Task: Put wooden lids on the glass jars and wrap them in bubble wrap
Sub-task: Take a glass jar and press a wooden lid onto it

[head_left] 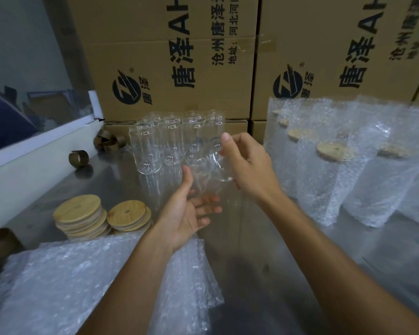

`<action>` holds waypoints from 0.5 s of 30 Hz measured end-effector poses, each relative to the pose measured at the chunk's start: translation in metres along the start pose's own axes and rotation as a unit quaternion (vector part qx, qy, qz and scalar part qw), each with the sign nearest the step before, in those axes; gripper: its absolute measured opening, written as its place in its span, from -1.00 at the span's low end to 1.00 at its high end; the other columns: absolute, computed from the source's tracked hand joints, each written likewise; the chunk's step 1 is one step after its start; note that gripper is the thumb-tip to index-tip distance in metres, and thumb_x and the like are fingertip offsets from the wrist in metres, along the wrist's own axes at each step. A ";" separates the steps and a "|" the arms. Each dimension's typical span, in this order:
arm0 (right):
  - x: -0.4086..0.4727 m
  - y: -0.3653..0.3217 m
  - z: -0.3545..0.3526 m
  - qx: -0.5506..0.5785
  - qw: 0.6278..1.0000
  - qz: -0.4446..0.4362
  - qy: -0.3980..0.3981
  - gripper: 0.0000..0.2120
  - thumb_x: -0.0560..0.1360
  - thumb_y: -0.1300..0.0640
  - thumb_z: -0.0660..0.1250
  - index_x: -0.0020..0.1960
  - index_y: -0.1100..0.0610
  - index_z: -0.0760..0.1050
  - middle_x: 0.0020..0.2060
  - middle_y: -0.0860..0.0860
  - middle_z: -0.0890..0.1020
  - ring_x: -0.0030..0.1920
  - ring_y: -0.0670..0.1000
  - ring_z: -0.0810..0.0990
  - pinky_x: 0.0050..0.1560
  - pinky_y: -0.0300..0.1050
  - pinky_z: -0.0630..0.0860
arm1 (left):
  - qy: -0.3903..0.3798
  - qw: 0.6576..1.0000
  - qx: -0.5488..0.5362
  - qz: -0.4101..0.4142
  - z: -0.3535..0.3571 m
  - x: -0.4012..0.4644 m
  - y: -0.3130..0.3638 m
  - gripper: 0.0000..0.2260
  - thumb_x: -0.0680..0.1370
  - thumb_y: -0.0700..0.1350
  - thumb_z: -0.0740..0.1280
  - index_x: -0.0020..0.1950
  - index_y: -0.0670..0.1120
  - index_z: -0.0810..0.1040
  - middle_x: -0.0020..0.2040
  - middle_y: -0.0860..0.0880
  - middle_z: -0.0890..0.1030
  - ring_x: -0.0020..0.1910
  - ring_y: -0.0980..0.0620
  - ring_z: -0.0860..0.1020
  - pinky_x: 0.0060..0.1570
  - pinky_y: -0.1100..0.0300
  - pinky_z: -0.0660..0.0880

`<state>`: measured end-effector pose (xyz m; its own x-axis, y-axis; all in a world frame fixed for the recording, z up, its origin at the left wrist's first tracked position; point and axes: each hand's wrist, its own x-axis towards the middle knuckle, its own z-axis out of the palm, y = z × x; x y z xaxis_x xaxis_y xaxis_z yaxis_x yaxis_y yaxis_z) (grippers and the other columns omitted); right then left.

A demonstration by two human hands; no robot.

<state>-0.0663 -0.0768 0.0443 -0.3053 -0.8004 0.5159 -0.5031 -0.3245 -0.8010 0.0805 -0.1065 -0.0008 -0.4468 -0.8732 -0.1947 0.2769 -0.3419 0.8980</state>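
Item: glass jar [219,165], clear, unlidded. The right hand [248,170] is gripping it from the right side, fingers curling round the wall, index finger reaching up past it. The jar's long axis is running roughly upright, tilting slightly; a rounded end is showing low, near the heel of the right hand, but which end is the mouth I cannot tell through the glass.

Left hand [191,213]: lying palm-up just below and left of the jar, fingers relaxed and spread, holding nothing; whether its thumb is touching the glass is unclear.

Wooden lids [102,215]: sitting in two stacks on the steel table [252,238], well to the left of the left hand, so that hand is the nearer one for fetching a lid.

Bubble wrap sheets [82,281]: lying under the left forearm.

Unlidded jars [169,141]: standing clustered just beyond both hands.

Wrapped jars [336,160]: standing right of the right hand, lids showing through the wrap.

Cardboard boxes [179,56]: stacked behind.
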 end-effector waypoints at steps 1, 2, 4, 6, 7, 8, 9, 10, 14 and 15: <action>0.000 0.000 -0.001 -0.003 1.000 0.002 -0.006 -0.51 0.49 -0.43 0.18 0.08 -0.07 0.55 -0.05 -0.19 0.68 -0.05 -0.18 0.64 0.03 0.04 0.61 | 0.001 1.000 -0.004 -0.001 0.000 0.000 0.000 -0.12 0.31 0.44 0.25 0.43 -0.13 0.41 -0.24 -0.10 0.66 -0.34 -0.03 0.64 -0.54 0.27 0.37; 0.000 0.000 -0.001 -0.005 1.000 -0.002 -0.010 -0.42 0.45 -0.46 0.20 0.17 -0.03 0.57 -0.01 -0.21 0.68 0.04 -0.21 0.63 0.11 -0.01 0.60 | 0.002 1.000 -0.009 -0.003 0.001 0.001 -0.001 -0.19 0.33 0.42 0.24 0.39 -0.11 0.43 -0.26 -0.11 0.66 -0.35 -0.03 0.64 -0.54 0.28 0.39; 0.000 0.000 -0.003 -0.012 1.000 -0.019 -0.002 -0.35 0.43 -0.44 0.24 0.27 0.02 0.58 0.02 -0.25 0.66 0.14 -0.22 0.61 0.20 -0.06 0.57 | 0.007 1.000 -0.012 -0.009 0.001 0.002 -0.003 -0.25 0.34 0.41 0.24 0.31 -0.10 0.41 -0.29 -0.14 0.65 -0.37 -0.05 0.64 -0.54 0.27 0.42; 0.000 0.000 -0.004 -0.019 0.999 -0.044 0.019 -0.41 0.50 -0.35 0.23 0.31 0.05 0.57 -0.03 -0.31 0.63 0.08 -0.24 0.61 0.12 -0.13 0.56 | 0.014 1.000 -0.007 -0.021 0.000 0.003 -0.004 -0.19 0.33 0.43 0.23 0.33 -0.15 0.33 -0.31 -0.16 0.64 -0.39 -0.07 0.64 -0.54 0.25 0.45; 0.000 0.001 -0.004 -0.016 0.998 -0.055 0.030 -0.47 0.55 -0.28 0.20 0.30 0.06 0.59 -0.07 -0.29 0.64 -0.02 -0.23 0.63 0.02 -0.14 0.57 | 0.015 0.999 -0.004 -0.029 -0.001 0.004 -0.005 -0.15 0.31 0.45 0.23 0.35 -0.17 0.31 -0.32 -0.17 0.64 -0.39 -0.08 0.64 -0.53 0.24 0.46; 0.001 0.001 -0.003 -0.011 0.997 -0.064 0.039 -0.53 0.59 -0.22 0.17 0.27 0.06 0.60 -0.10 -0.24 0.66 -0.15 -0.21 0.63 -0.08 -0.12 0.59 | 0.015 0.999 -0.002 -0.036 -0.002 0.005 -0.006 -0.12 0.30 0.46 0.23 0.33 -0.19 0.30 -0.32 -0.18 0.64 -0.39 -0.08 0.64 -0.52 0.24 0.48; 0.001 0.002 -0.003 -0.006 0.996 -0.070 0.046 -0.58 0.62 -0.17 0.14 0.22 0.05 0.62 -0.11 -0.18 0.69 -0.25 -0.19 0.62 -0.16 -0.10 0.59 | 0.014 0.999 -0.001 -0.041 -0.003 0.005 -0.006 -0.12 0.29 0.48 0.23 0.30 -0.20 0.32 -0.31 -0.18 0.64 -0.38 -0.09 0.64 -0.51 0.23 0.49; 0.002 0.002 -0.004 -0.002 0.996 -0.071 0.050 -0.61 0.64 -0.14 0.12 0.18 0.04 0.62 -0.10 -0.13 0.71 -0.31 -0.18 0.59 -0.19 -0.08 0.58 | 0.012 0.999 -0.001 -0.045 -0.003 0.006 -0.007 -0.13 0.28 0.48 0.24 0.27 -0.21 0.34 -0.31 -0.19 0.64 -0.38 -0.09 0.64 -0.50 0.22 0.50; 0.004 0.002 -0.006 0.032 0.998 -0.033 0.051 -0.79 0.64 -0.08 0.19 0.01 -0.04 0.57 -0.10 -0.11 0.70 -0.21 -0.12 0.61 -0.11 0.12 0.62 | 0.010 0.999 -0.004 -0.043 -0.002 0.006 -0.007 -0.18 0.28 0.45 0.28 0.20 -0.22 0.40 -0.24 -0.20 0.68 -0.36 -0.09 0.65 -0.47 0.21 0.52; 0.004 0.001 -0.007 0.036 0.998 -0.017 0.046 -0.82 0.64 -0.09 0.23 -0.04 -0.06 0.54 -0.12 -0.12 0.68 -0.16 -0.07 0.63 -0.07 0.19 0.63 | 0.011 0.999 -0.006 -0.040 -0.002 0.006 -0.007 -0.18 0.29 0.43 0.29 0.22 -0.23 0.41 -0.21 -0.21 0.69 -0.35 -0.10 0.66 -0.47 0.21 0.52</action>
<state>-0.0736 -0.0773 0.0480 -0.3628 -0.7402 0.5661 -0.4568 -0.3883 -0.8004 0.0774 -0.1105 -0.0090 -0.4499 -0.8501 -0.2737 0.2513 -0.4146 0.8746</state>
